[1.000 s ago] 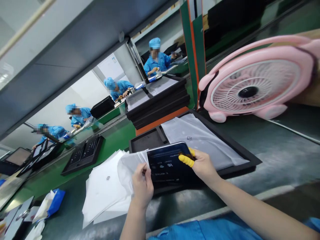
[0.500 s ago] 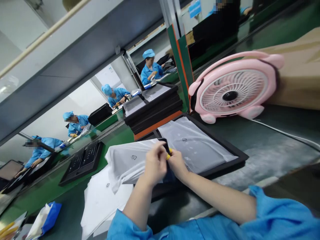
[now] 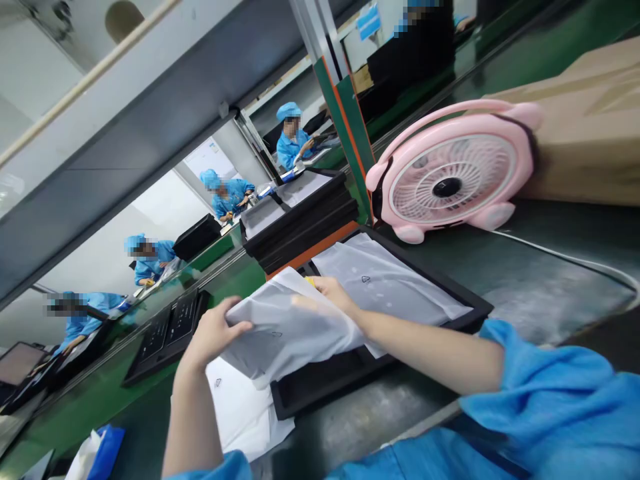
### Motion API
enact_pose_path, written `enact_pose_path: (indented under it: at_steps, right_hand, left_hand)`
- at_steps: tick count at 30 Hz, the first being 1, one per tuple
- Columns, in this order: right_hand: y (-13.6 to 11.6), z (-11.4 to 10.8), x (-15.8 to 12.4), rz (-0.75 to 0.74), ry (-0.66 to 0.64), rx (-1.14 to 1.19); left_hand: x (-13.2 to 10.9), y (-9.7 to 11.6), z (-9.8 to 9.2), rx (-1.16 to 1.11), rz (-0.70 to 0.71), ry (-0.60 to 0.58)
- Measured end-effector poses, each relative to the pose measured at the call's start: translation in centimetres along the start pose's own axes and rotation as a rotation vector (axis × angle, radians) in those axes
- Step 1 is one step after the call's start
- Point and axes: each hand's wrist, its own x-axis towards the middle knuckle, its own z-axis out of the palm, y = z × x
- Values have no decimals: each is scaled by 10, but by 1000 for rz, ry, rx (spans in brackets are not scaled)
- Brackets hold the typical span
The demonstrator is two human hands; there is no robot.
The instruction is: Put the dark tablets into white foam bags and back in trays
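A translucent white plastic bag (image 3: pixel 285 333) with a small printed triangle mark is held tilted above the black tray (image 3: pixel 320 383). My left hand (image 3: pixel 215 331) grips the bag's left end, thumb on the near side and fingers behind. My right hand (image 3: pixel 336 297) is at its upper right edge, yellow covers on the fingertips; part of this hand shows through the film. Whatever is inside the bag cannot be made out. Another white bag (image 3: pixel 395 283) lies flat in the tray's right part. Under my left hand is a pile of white bags (image 3: pixel 240 407).
A pink fan (image 3: pixel 450 190) stands right of a green post (image 3: pixel 345 127), its white cable trailing right. Behind the tray is a stack of black trays (image 3: pixel 305 217). Another black tray (image 3: pixel 170 333) holds dark panels at left. A blue-and-white packet (image 3: pixel 103 450) lies front left. Co-workers sit beyond.
My left hand has moved left, away from my right hand, to the bag's far end. The bag has swung toward me over the pile, and the black corner between my hands is now hidden.
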Motion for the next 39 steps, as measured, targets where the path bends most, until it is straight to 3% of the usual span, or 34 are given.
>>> enact_pose_path:
  at_steps: [2, 3, 6, 9, 12, 14, 16, 18, 19, 22, 24, 26, 29, 32, 35, 36, 39]
  right_hand:
    - [-20, -11, 20, 8, -118, -12]
    - [-28, -18, 29, 4, -172, 11]
    - [-41, -43, 53, -51, -311, 79]
    - [-38, -71, 66, -124, -510, -230]
    - [-40, -94, 84, -190, -587, -606]
    - [-52, -100, 104, -238, -506, -660]
    - [-69, -92, 123, -298, -316, -581]
    - [-83, -66, 134, -340, -181, -514]
    - [-86, -49, 136, -339, -194, -523]
    - [-79, 13, 130, -216, -468, -656]
    - [-72, 44, 129, -145, -524, -651]
    - [-72, 57, 137, -154, -429, -597]
    - [-87, 40, 147, -243, -148, -506]
    - [-92, -8, 118, -337, 94, -349]
    - [-63, -71, 35, -237, 137, -437]
    - [-47, -93, 2, -171, 216, -504]
    - [13, -157, -86, 77, 672, -795]
  left_hand:
    - [1, -11, -6, -155, -126, -180]
    - [-1, -15, -1, -250, -150, -162]
    - [-8, -23, 28, -464, -211, 141]
    - [-14, -31, 57, -624, -339, 344]
    - [-17, -40, 80, -765, -425, 421]
    - [-19, -42, 94, -834, -447, 412]
    - [-21, -40, 108, -876, -452, 389]
    - [-23, -36, 119, -908, -447, 381]
    - [-24, -33, 123, -922, -444, 385]
    - [-28, -25, 127, -942, -438, 396]
    - [-29, -23, 126, -945, -438, 385]
    - [-29, -25, 127, -966, -442, 357]
    - [-26, -36, 136, -982, -492, 320]
    - [-22, -50, 153, -911, -626, 292]
    - [-24, -53, 162, -852, -668, 235]
    - [-27, -51, 161, -841, -652, 222]
    - [-46, -44, 148, -710, -529, 318]
